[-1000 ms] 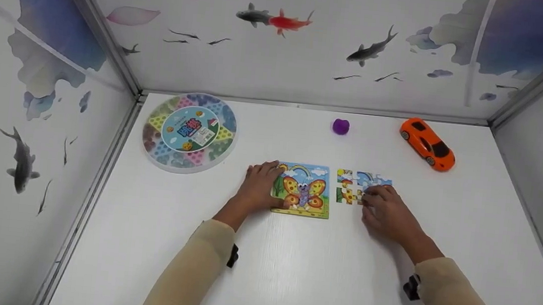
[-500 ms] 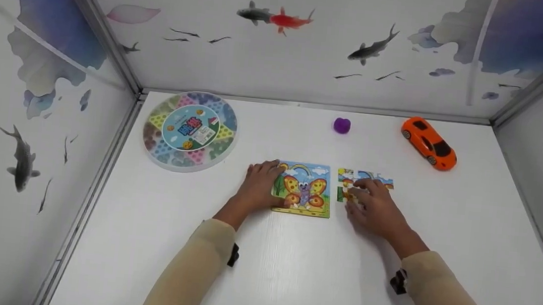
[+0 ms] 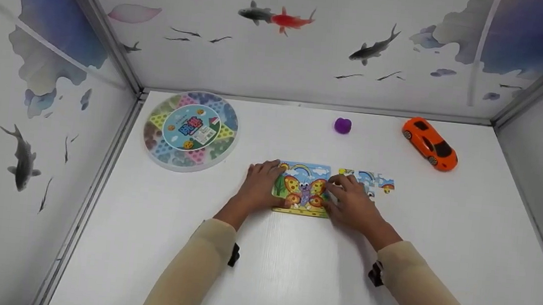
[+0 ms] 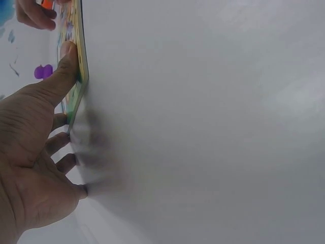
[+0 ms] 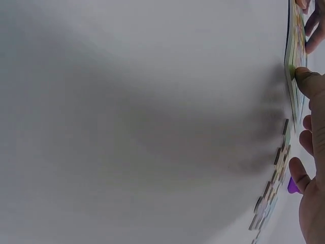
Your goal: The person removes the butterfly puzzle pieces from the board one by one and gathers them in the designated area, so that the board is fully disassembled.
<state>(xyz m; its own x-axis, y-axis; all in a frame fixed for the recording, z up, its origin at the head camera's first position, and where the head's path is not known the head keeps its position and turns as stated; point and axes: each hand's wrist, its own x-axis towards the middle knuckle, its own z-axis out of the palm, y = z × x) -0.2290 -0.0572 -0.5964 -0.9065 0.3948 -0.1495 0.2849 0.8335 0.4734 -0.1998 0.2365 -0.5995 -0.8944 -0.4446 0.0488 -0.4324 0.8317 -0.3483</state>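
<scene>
The butterfly puzzle board [image 3: 303, 189] lies flat near the middle of the white table [image 3: 289, 274]. The left hand [image 3: 259, 185] rests on its left edge, thumb pressing the near rim, apparently to steady it. The right hand [image 3: 350, 204] touches its right edge with curled fingers; whether it pinches a piece cannot be told. Loose puzzle pieces [image 3: 373, 181] lie just right. Farther back sit a purple ball [image 3: 342, 125], an orange toy car [image 3: 430, 143] and a round game box [image 3: 190, 130].
</scene>
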